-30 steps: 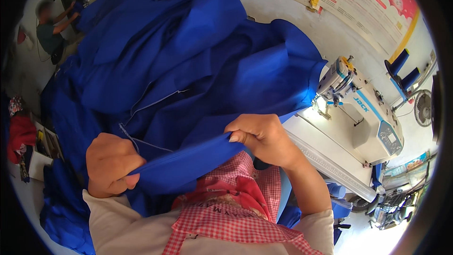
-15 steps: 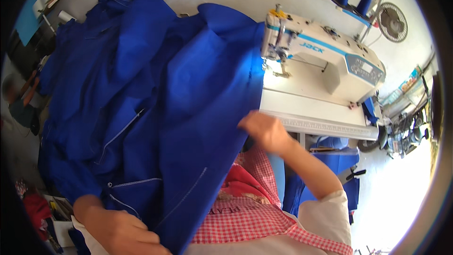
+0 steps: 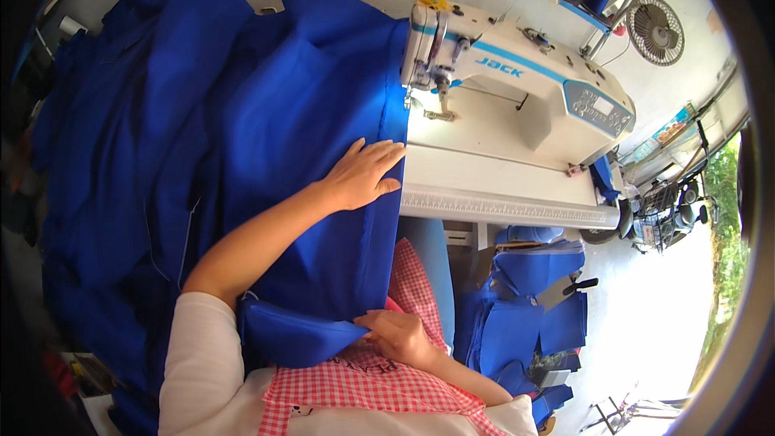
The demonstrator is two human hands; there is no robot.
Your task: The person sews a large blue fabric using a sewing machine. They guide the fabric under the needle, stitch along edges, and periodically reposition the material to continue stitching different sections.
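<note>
left hand [image 3: 363,175] is lying flat, fingers released, on blue fabric [image 3: 266,137]; right hand [image 3: 401,337] is grasping its lower fold, now farther apart than before.

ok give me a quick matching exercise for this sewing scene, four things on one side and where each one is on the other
Things:
1. left hand
2. right hand
3. sewing machine
4. fan

Places:
A. top right, beyond the machine
B. flat on the blue fabric near its right edge
C. on the white table, right of the fabric
D. low at the lap, pinching a fold of fabric

Pairs: 1-B, 2-D, 3-C, 4-A
</note>
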